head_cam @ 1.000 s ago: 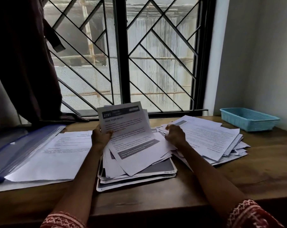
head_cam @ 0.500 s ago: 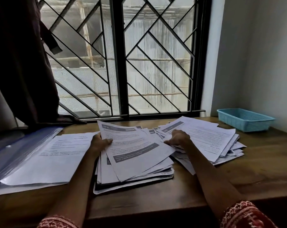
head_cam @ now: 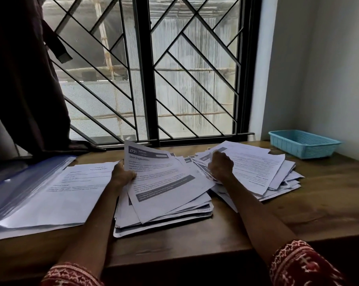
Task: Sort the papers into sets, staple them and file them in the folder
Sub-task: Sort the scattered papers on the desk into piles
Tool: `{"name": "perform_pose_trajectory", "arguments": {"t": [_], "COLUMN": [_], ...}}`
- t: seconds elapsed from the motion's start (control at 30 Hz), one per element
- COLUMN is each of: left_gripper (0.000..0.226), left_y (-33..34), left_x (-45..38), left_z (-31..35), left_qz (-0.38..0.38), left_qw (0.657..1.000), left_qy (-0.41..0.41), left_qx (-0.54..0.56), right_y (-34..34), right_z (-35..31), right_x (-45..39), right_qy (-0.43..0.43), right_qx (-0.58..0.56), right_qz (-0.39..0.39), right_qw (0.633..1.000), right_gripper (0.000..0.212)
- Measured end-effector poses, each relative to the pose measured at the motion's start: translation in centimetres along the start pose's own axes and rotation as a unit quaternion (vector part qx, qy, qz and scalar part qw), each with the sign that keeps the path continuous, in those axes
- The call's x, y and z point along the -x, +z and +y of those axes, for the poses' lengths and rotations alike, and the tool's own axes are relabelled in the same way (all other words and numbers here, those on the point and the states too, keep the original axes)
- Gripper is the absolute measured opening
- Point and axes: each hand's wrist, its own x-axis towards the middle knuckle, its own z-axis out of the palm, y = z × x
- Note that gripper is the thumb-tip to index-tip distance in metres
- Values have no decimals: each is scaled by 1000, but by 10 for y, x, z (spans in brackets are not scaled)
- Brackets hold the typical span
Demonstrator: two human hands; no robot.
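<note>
On the wooden desk (head_cam: pixel 257 219), sorting is underway: the left hand (head_cam: pixel 122 174) is gripping a white printed sheet (head_cam: pixel 164 178), the right hand (head_cam: pixel 221 167) pinching loose papers (head_cam: pixel 257 170); matching pages comes next.

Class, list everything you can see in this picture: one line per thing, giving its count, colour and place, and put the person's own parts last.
Desk: one, brown wood, under the window.
Top sheet: one, white with dark bands, marked 2721, on the middle pile.
Middle pile: one, white papers, desk centre.
Right pile: one, white papers, loosely spread.
Folder: one, blue, open, desk left.
Page: one, white, beside the folder.
Basket: one, light blue, far right corner.
Window grille: one, black.
Curtain: one, dark, left.
Left hand: grips the top sheet's edge.
Right hand: on the right pile, fingers curled into its papers.
Sleeves: two, red patterned.
</note>
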Motion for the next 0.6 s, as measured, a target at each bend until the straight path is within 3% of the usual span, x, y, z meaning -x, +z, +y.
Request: {"name": "perform_pose_trajectory", "arguments": {"t": [0.13, 0.17, 0.23, 0.33, 0.4, 0.5, 0.53, 0.6], "left_gripper": [48, 48, 48, 44, 40, 38, 37, 34], "left_y": [-1, -1, -1, -2, -2, -2, -1, -1], "left_x": [0, -1, 0, 0, -2, -3, -4, -6], "left_z": [1, 0, 0, -3, -5, -5, -4, -5], "left_qz": [-2, -2, -1, 10, 27, 44, 45, 49], "left_qw": [1000, 1000, 1000, 1000, 999, 998, 998, 997], "left_qy": [-5, -5, -8, -15, -18, -19, -22, -29], "left_qx": [1, 3, 6, 21, 38, 39, 44, 53], "right_y": [-3, -4, -8, -17, -21, -23, -23, -18], "right_z": [-12, -16, -21, -20, -14, -5, -3, -3], "right_x": [-7, -10, -10, -2, -3, -7, -7, -9], "right_qy": [-62, -103, -190, -245, -233, -184, -172, -172], "right_qx": [-148, -216, -345, -366, -345, -333, -313, -227], "right_qz": [124, 105, -15, -211, -265, -355, -365, -315], "right_qw": [979, 965, 919, 873, 870, 854, 860, 905], "right_gripper": [36, 31, 19, 29, 37, 27, 28, 44]}}
